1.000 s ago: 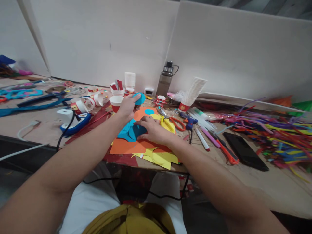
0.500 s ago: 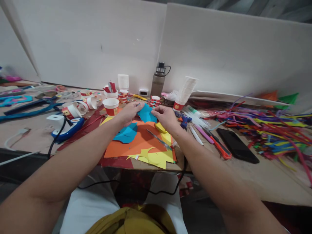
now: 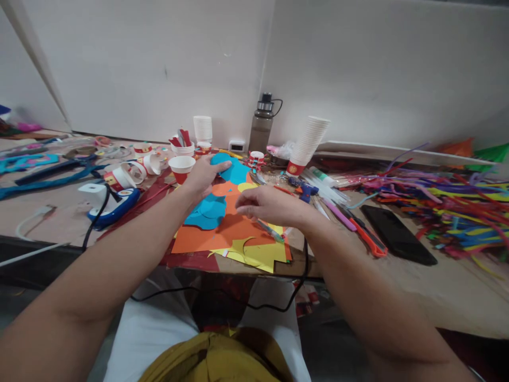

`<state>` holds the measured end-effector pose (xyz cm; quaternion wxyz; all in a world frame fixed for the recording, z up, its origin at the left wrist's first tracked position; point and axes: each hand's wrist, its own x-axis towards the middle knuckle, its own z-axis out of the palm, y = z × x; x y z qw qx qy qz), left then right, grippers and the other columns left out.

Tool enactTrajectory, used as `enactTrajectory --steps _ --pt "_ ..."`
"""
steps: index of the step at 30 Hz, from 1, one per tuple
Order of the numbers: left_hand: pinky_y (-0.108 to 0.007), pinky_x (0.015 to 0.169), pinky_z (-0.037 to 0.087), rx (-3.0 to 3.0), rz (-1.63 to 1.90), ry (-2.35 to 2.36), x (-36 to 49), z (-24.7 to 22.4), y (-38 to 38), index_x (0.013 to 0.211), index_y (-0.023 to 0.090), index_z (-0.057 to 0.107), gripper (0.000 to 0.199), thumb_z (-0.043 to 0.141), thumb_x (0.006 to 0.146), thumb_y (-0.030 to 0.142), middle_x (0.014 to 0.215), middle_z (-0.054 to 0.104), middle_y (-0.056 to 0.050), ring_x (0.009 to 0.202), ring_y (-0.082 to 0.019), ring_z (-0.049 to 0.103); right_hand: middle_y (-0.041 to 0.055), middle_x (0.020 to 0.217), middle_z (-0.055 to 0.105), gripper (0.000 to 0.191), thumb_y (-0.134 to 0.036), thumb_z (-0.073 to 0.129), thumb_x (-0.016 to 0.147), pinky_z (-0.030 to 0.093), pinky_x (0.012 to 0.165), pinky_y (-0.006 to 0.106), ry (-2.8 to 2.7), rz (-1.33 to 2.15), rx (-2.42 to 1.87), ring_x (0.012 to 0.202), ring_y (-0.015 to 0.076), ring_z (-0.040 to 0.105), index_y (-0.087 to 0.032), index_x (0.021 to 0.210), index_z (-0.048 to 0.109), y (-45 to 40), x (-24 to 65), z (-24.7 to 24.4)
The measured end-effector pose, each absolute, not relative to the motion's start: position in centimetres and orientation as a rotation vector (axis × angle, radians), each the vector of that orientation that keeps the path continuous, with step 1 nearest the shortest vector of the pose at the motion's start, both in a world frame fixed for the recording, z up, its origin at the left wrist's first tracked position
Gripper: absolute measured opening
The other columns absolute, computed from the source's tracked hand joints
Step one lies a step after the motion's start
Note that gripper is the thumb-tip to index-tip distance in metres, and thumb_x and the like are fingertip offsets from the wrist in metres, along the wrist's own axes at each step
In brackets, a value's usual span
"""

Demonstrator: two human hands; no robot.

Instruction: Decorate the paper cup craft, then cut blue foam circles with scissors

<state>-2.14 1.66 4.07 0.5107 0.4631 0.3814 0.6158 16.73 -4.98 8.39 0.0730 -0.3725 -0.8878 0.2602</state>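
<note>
My left hand (image 3: 205, 175) pinches the edge of a blue paper piece (image 3: 236, 171) between thumb and fingers, above the back of the orange sheet (image 3: 194, 241). My right hand (image 3: 260, 204) hangs over the sheet's right part, fingers curled and partly apart, with nothing visible in them. A pen (image 3: 272, 231) lies just below it. More blue paper (image 3: 207, 213) rests on the left of the orange sheet, under my left wrist. Yellow paper scraps (image 3: 254, 254) lie along the front edge. A yellow round piece (image 3: 247, 187) shows between my hands.
Paper cups (image 3: 183, 164) stand at the back left, with a bottle (image 3: 261, 127) and a tall cup stack (image 3: 310, 143) behind. On the right are a glue gun (image 3: 307, 191), a red cutter (image 3: 368, 239), a phone (image 3: 397, 233) and pipe cleaners (image 3: 457, 212). A blue power strip (image 3: 115, 209) sits left.
My right hand has let go of the blue paper and moved down and nearer. My left hand has moved slightly up and left with the paper. The round yellow piece shows more.
</note>
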Motion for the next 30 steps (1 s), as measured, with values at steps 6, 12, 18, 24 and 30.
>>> enactTrajectory --steps 6,12,18,24,30 --pt "-0.028 0.057 0.053 1.109 1.485 0.931 -2.2 3.7 2.0 0.08 0.014 0.062 0.032 0.082 0.057 0.026 0.07 0.065 -0.002 0.06 -0.013 0.062 0.0021 0.084 0.07 0.013 -0.027 0.064 0.081 0.04 0.059 0.022 -3.039 0.848 -0.825 0.07 0.0121 0.06 -0.018 0.088 0.07 -6.8 16.3 7.9" --pt "-0.026 0.055 0.054 1.082 1.442 0.905 -1.7 4.0 1.4 0.08 0.014 0.062 0.03 0.082 0.059 0.022 0.067 0.064 -0.001 0.057 -0.012 0.061 0.003 0.087 0.07 0.022 -0.026 0.059 0.087 0.047 0.065 0.021 -2.857 1.656 -0.477 0.072 0.0102 0.063 -0.014 0.104 0.066 -7.4 15.9 8.6" --pt "-0.028 0.057 0.056 1.088 1.427 0.868 -1.7 4.0 1.3 0.084 0.015 0.064 0.031 0.082 0.06 0.021 0.072 0.066 -0.002 0.06 -0.013 0.063 0.0079 0.108 0.067 0.029 -0.026 0.064 0.085 0.048 0.08 0.024 -2.863 1.095 -0.529 0.091 0.0133 0.062 -0.014 0.111 0.066 -7.4 14.6 7.7" --pt "-0.028 0.057 0.056 1.08 1.436 0.838 -1.9 3.4 1.8 0.089 0.017 0.063 0.034 0.081 0.061 0.02 0.073 0.065 -0.001 0.06 -0.012 0.063 0.0055 0.087 0.069 0.024 -0.016 0.059 0.086 0.052 0.069 0.022 -2.847 1.941 -0.343 0.075 0.0111 0.064 -0.009 0.107 0.066 -8.8 14.4 7.8" --pt "-0.022 0.05 0.049 1.041 1.416 0.78 -1.4 4.0 1.3 0.079 0.017 0.06 0.025 0.079 0.063 0.02 0.065 0.06 0.003 0.054 -0.009 0.057 0.0007 0.072 0.066 0.021 -0.034 0.065 0.083 0.051 0.06 0.02 -2.263 1.737 -0.711 0.064 0.0085 0.062 -0.014 0.084 0.065 -5.6 16.0 7.6"
